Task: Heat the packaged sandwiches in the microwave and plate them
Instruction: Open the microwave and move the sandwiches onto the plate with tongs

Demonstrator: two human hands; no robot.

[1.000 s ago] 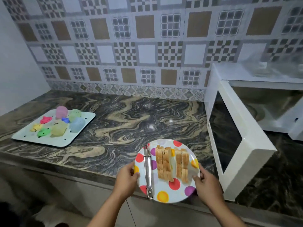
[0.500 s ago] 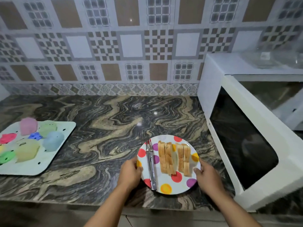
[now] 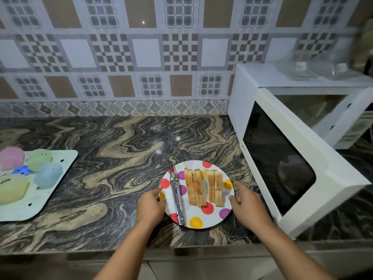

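Two hands: both at the rim of the polka-dot plate (image 3: 210,223), which now sits further in on the table (image 3: 113,150) than a second ago, away from its front edge.
Left hand (image 3: 151,207): grip narrow, fingers curled on the plate's left rim.
Right hand (image 3: 247,203): grip looser than half a second ago, fingers spread, fingertips touching the right rim.
Sandwiches (image 3: 203,186): upright slices in two rows on the plate, beside metal tongs (image 3: 177,197).
Microwave (image 3: 298,150): right of the plate, door open.
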